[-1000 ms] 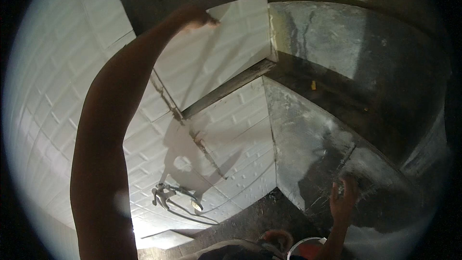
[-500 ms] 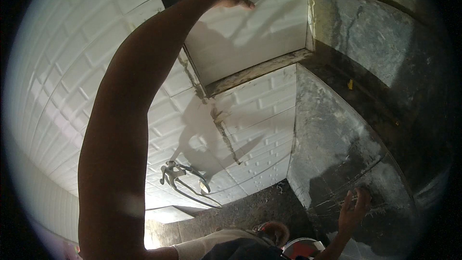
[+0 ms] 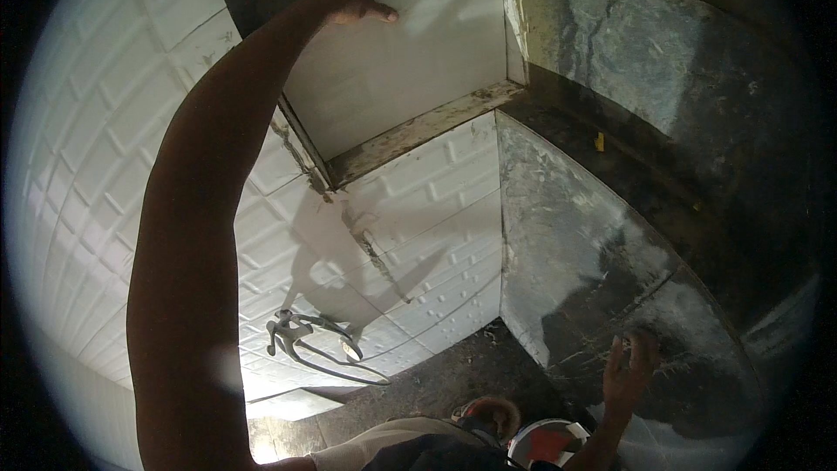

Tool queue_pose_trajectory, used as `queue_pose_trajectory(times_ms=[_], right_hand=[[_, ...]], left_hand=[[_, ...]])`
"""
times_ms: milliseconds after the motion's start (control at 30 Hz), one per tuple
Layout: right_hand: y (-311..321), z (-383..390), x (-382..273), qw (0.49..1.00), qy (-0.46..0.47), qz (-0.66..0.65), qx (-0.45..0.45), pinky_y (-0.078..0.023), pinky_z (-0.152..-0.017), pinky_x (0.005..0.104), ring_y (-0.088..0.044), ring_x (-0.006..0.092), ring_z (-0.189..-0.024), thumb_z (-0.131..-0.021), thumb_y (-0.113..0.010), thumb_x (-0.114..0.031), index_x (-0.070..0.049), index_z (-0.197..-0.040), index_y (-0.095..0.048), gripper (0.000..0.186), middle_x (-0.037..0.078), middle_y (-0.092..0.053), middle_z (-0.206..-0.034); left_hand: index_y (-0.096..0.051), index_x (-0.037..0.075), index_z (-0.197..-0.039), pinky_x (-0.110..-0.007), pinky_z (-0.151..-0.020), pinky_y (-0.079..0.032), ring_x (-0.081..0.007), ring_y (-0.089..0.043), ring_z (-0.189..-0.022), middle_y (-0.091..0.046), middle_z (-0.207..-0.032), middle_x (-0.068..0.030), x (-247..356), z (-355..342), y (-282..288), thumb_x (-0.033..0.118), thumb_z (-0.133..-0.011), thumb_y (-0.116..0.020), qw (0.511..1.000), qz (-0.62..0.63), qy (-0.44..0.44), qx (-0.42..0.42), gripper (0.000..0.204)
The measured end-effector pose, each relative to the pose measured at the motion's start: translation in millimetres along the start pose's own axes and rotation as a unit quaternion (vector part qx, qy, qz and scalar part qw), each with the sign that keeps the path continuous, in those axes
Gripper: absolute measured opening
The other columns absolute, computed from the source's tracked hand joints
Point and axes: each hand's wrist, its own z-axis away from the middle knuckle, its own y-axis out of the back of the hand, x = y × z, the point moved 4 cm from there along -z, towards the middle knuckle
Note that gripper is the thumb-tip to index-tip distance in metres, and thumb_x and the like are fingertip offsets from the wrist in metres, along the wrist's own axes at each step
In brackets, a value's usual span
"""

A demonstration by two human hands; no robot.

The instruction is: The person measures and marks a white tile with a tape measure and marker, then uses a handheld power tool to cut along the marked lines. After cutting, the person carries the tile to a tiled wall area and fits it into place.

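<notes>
My left arm stretches up to a plain white tile (image 3: 410,70) set above a ledge. At the tile's upper left edge is my left hand (image 3: 362,10), its thumb lying across the white face. The other fingers hook over the edge, mostly lost in shadow, so the hand seems closed on the tile. Low on the right, my right hand (image 3: 631,371) is against a grey, stained slab (image 3: 575,235). Its fingers are apart and slightly bent, with no object visible in them.
White brick-pattern tiles (image 3: 436,179) cover the wall, with a taps-and-hose fitting (image 3: 305,331) low on it. A narrow dirty ledge (image 3: 418,135) runs under the white tile. Beside my right forearm stands a round bucket (image 3: 549,443). A yellow scrap (image 3: 599,141) lies on the dark shelf.
The view has shifted, so the wall, the tile and both hands appear farther left. My left hand stays at the tile's upper edge and my right hand at the grey slab.
</notes>
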Motion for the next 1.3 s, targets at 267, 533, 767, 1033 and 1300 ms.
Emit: queue_pose_trajectory(times_ms=[267, 533, 767, 1033, 1300], right_hand=[[1.4, -0.1, -5.6, 0.999, 0.020, 0.015, 0.032, -0.042, -0.101, 0.0483, -0.058, 0.0336, -0.114, -0.095, -0.067, -0.016, -0.006, -0.110, -0.064, 0.019, 0.013, -0.064, -0.113], [0.8, -0.2, -4.9, 0.997, 0.038, 0.036, 0.050, -0.042, -0.097, 0.0481, -0.058, 0.0334, -0.110, -0.094, -0.067, -0.014, -0.004, -0.107, -0.063, 0.017, 0.013, -0.062, -0.114], [-6.3, 1.7, 2.0, 0.999, 0.038, 0.014, 0.029, -0.043, -0.098, 0.0470, -0.057, 0.0342, -0.111, -0.095, -0.065, -0.015, -0.003, -0.108, -0.063, 0.018, 0.014, -0.061, -0.115], [-9.9, 4.7, 6.6, 0.999, -0.026, -0.028, 0.012, -0.043, -0.102, 0.0486, -0.059, 0.0325, -0.112, -0.095, -0.065, -0.016, -0.005, -0.109, -0.065, 0.017, 0.013, -0.065, -0.114], [-12.4, 8.3, 3.2, 0.983, -0.174, -0.045, -0.042, -0.046, -0.101, 0.0439, -0.060, 0.0338, -0.115, -0.097, -0.066, -0.020, -0.003, -0.112, -0.067, 0.023, 0.014, -0.065, -0.123]], left_hand=[[-0.071, 0.004, -0.114, -0.048, -0.088, -0.055, -0.0339, -0.070, -0.103, -0.071, -0.111, -0.0184, 13.7, 5.3, -4.2, 0.040, -0.080, -0.081, 0.981, -0.159, 0.109, 0.031, 0.050], [-0.071, 0.012, -0.116, -0.049, -0.091, -0.056, -0.0307, -0.067, -0.110, -0.071, -0.113, -0.0105, 29.1, 12.6, 0.9, 0.040, -0.082, -0.079, 0.961, -0.242, 0.123, 0.045, 0.045], [-0.058, 0.015, -0.135, -0.049, -0.098, -0.053, -0.0327, -0.062, -0.119, -0.062, -0.131, -0.0106, 9.7, 19.5, -11.2, 0.027, -0.082, -0.080, 0.936, -0.321, 0.049, 0.137, 0.058], [-0.056, 0.012, -0.136, -0.051, -0.097, -0.052, -0.0353, -0.061, -0.120, -0.064, -0.128, -0.0154, -9.5, 27.7, 24.5, 0.026, -0.084, -0.076, 0.964, -0.250, 0.082, -0.021, 0.057], [-0.061, 0.006, -0.133, -0.051, -0.101, -0.048, -0.0357, -0.061, -0.115, -0.063, -0.130, -0.0192, -30.0, 35.7, 30.4, 0.032, -0.083, -0.076, 0.927, -0.355, 0.077, -0.093, 0.058]])
